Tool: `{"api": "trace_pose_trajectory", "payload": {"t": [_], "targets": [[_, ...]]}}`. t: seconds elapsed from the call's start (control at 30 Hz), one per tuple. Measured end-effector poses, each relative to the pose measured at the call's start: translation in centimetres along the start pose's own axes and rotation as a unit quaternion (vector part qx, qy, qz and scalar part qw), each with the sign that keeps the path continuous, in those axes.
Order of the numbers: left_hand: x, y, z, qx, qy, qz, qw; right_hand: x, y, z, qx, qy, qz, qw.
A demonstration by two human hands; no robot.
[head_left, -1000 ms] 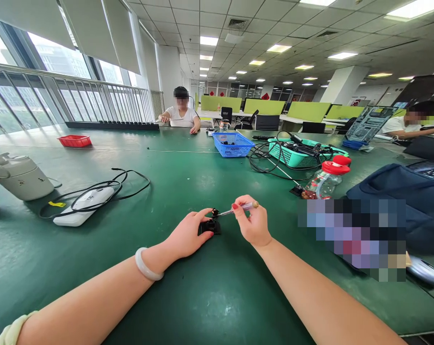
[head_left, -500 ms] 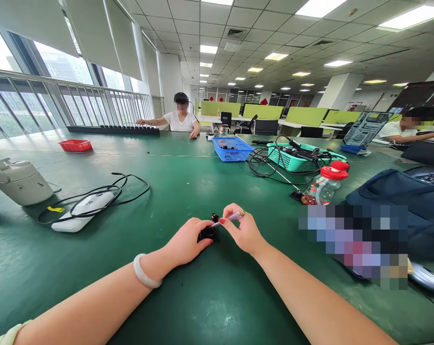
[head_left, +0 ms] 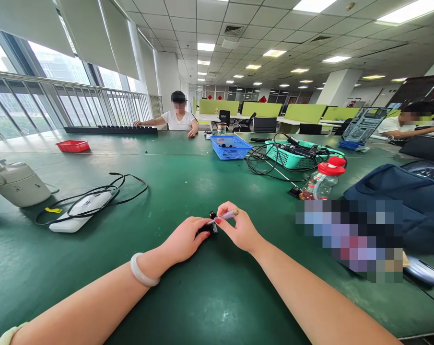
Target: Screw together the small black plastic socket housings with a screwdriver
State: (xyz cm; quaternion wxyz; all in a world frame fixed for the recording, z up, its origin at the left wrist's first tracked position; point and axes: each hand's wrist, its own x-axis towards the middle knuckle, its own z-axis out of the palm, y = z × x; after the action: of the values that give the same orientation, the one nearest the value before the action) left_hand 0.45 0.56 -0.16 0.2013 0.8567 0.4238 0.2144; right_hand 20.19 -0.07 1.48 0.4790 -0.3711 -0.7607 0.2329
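Fingers and thumb of my left hand [head_left: 183,240] are closed on a small black part [head_left: 210,228] resting on the green table. My right hand [head_left: 240,232] pinches a slim, pale purple screwdriver [head_left: 228,215] with a gold-coloured end cap. The screwdriver lies tilted, its thin shaft pointing left toward the black part and my left fingers. Whether its tip touches the part cannot be made out. A second small black piece [head_left: 212,214] shows just behind the shaft. Most of the black part is hidden under my left fingers.
To the left lie a white power bank [head_left: 80,211] with a black cable and a beige bottle [head_left: 20,184]. Farther off are a red tray [head_left: 73,146], a blue basket [head_left: 231,149] and a green basket [head_left: 292,160]. A red-lidded jar [head_left: 322,182] and dark bag [head_left: 400,206] stand right.
The view has shifted slightly. My right hand and the screwdriver have turned a little, and more of the black part's right edge shows. Both hands keep their hold.
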Motion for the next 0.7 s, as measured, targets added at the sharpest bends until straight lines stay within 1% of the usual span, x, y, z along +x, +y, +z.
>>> {"api": "trace_pose_trajectory", "payload": {"t": [0.1,0.2,0.27,0.33,0.4,0.47,0.57,0.7], "targets": [[0.0,0.0,-0.1,0.0,-0.006,0.001,1.0,-0.1,-0.1,0.1,0.011,-0.002,-0.033,0.999],[0.0,-0.2,0.0,0.005,0.003,0.005,1.0,-0.2,0.1,0.1,0.025,0.025,-0.049,0.998],[0.0,-0.4,0.0,0.01,0.006,0.002,1.0,-0.2,0.4,0.2,0.047,0.061,-0.036,0.996],[0.0,-0.4,0.1,0.013,0.005,-0.001,1.0,-0.2,0.8,0.2,0.079,0.115,-0.005,0.99],[0.0,-0.5,0.1,0.014,0.003,-0.003,1.0,0.0,1.3,0.2,0.112,0.175,0.026,0.978],[0.0,-0.5,0.1,0.016,0.003,-0.001,1.0,0.1,1.7,0.2,0.136,0.218,0.048,0.965],[0.1,-0.5,0.1,0.021,0.002,0.007,1.0,0.3,2.0,0.2,0.151,0.234,0.067,0.958],[0.1,-0.3,-0.1,0.024,-0.005,0.012,1.0,0.2,1.6,0.2,0.12,0.215,0.063,0.967]]}}
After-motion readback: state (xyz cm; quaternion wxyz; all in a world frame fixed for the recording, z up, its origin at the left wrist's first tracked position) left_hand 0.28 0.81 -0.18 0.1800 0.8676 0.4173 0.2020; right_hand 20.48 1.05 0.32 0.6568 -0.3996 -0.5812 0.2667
